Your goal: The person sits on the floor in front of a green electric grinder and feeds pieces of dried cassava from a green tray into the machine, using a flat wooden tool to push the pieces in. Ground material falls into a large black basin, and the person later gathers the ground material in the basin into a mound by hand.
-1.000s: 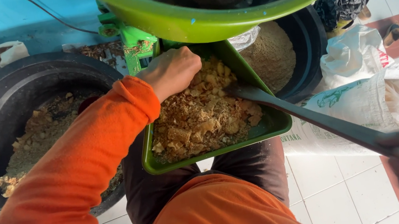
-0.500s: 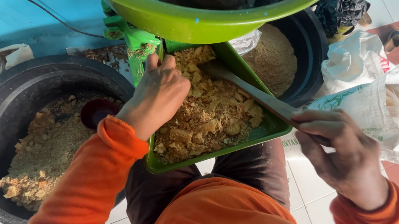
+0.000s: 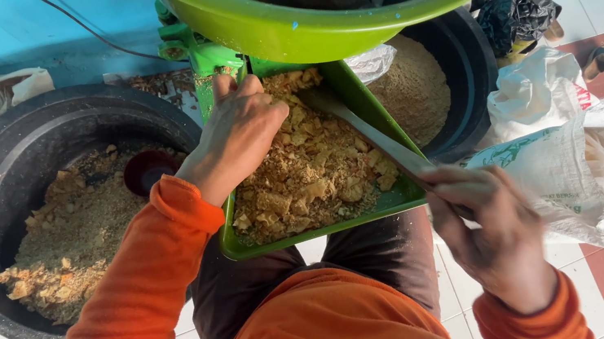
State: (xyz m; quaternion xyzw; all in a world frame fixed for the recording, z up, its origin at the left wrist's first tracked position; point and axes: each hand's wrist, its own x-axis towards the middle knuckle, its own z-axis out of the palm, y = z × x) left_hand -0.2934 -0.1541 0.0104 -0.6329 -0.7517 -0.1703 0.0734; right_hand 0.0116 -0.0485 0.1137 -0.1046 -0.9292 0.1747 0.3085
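green tray (image 3: 398, 198) crumbs (image 3: 319, 175) are now pressed by the loosely open left hand (image 3: 238, 135); a stick (image 3: 371, 137) is gripped closer in by the right hand (image 3: 488, 236).

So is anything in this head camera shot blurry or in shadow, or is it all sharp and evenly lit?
In the head view the right hand and the flat stick it grips are smeared by motion blur; the left hand and the crumbly mix in the green tray look sharp. Light is soft and even, though the big green bowl shades the tray's far end.
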